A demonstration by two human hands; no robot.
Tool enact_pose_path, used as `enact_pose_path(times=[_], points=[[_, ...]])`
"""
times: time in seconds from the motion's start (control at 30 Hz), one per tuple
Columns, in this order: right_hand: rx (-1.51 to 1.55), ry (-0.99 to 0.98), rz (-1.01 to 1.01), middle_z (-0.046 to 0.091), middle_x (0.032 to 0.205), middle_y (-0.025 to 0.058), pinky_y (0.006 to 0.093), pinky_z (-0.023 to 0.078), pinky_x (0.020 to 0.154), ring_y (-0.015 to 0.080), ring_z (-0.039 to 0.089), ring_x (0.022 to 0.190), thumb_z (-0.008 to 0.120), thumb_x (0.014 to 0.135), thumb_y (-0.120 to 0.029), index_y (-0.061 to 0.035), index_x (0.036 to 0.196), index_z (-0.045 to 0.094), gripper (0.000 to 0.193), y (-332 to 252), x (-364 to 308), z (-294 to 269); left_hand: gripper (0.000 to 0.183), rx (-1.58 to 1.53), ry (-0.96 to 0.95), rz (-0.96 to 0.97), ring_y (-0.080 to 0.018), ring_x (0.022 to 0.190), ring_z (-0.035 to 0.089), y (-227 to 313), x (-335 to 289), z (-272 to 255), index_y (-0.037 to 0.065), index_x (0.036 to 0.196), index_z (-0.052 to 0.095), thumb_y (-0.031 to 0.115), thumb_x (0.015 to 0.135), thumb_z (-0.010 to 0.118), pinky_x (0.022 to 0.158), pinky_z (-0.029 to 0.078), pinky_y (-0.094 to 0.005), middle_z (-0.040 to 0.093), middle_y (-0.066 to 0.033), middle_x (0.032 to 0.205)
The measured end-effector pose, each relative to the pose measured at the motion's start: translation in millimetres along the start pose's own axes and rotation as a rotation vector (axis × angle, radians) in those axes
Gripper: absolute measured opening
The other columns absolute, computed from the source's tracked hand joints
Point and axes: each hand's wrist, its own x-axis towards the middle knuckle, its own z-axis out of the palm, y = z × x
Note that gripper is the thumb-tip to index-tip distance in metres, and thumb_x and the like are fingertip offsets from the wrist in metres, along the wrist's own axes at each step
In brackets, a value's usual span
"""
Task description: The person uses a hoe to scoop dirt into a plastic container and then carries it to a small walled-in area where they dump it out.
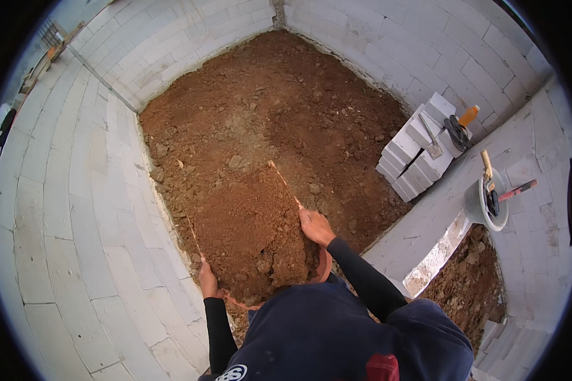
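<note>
In front of my body is a reddish tray point(324, 265), shaped like a wheelbarrow's, heaped with loose brown soil point(251, 232). Its curved near rim shows by my waist, and thin side edges run forward through the dirt. My left hand point(208, 279) is closed on the left edge. On the opposite side, my right hand point(316, 227) grips the right edge, farther forward than the left. Whatever carries the tray is hidden under the soil and my body. At its far end the heap meets the rough earth floor point(337, 108).
Pale block walls point(95, 203) enclose the earth on the left, back and right. White blocks point(419, 146) are stacked at right, bearing a trowel-like tool point(432, 143) and an orange bottle point(469, 115). A bucket of tools point(473, 200) stands on the low right wall.
</note>
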Motion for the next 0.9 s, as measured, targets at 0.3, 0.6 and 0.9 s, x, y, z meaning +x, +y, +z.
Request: enact_pose_path(times=[0.3, 0.6, 0.9], points=[[-0.039, 0.027, -0.049, 0.042, 0.064, 0.0159, 0.0475, 0.031, 0.064, 0.0294, 0.036, 0.061, 0.027, 0.100, -0.046, -0.0002, 0.076, 0.042, 0.053, -57, 178, -36, 0.075, -0.018, 0.093, -0.086, -0.0321, 0.138, 0.029, 46, 148, 45, -0.003, 0.146, 0.024, 0.053, 0.098, 0.038, 0.109, 0.029, -0.0415, 0.027, -0.0206, 0.150], [0.017, 0.020, 0.016, 0.026, 0.070, 0.0021, 0.0404, 0.028, 0.062, 0.0144, 0.025, 0.066, 0.028, 0.102, -0.043, -0.0062, 0.076, 0.033, 0.045, -162, 344, -76, 0.071, 0.143, 0.094, -0.188, -0.0325, 0.141, 0.024, 225, 293, 123, 0.002, 0.147, 0.025, 0.053, 0.098, 0.036, 0.113, 0.026, -0.0454, 0.026, -0.0185, 0.152], [0.145, 0.013, 0.085, 0.030, 0.069, 0.0044, 0.0383, 0.031, 0.063, 0.0163, 0.027, 0.065, 0.027, 0.103, -0.043, -0.0035, 0.079, 0.040, 0.048, -236, 528, -130, 0.069, 0.224, 0.080, -0.100, -0.0317, 0.142, 0.022, 342, 461, 196, 0.005, 0.148, 0.024, 0.052, 0.099, 0.035, 0.115, 0.024, -0.0448, 0.023, -0.0165, 0.153]])
